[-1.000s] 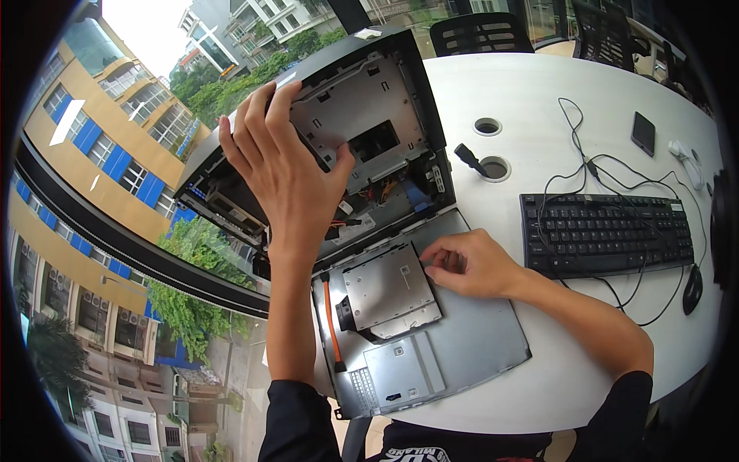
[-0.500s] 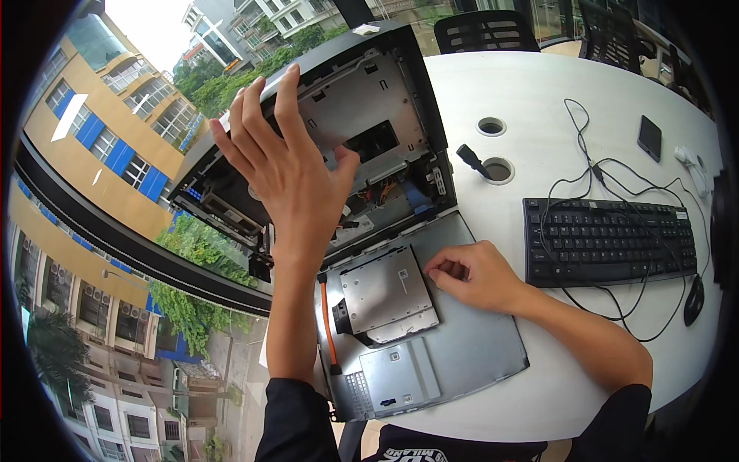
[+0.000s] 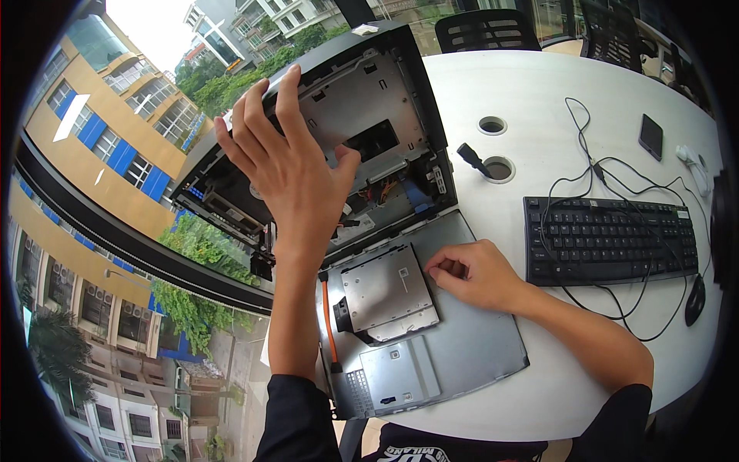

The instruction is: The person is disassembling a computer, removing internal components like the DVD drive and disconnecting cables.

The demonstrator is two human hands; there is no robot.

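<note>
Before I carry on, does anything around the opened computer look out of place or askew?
The silver optical drive lies loose and slightly skewed on the grey case panel, not in a bay. The black computer case stands open, wiring exposed. Tangled black cables sprawl over the black keyboard.

Only one screen in view: a small dark rectangular phone (image 3: 650, 136), face blank and black, lying flat on the white tabletop (image 3: 539, 85) toward the far right, beyond the black keyboard (image 3: 612, 239) and just beside the loose black cables. Possibly small pale stickers on the metal drive (image 3: 387, 290) inside the opened computer case, too small to tell. No packages or signs anywhere.
</note>
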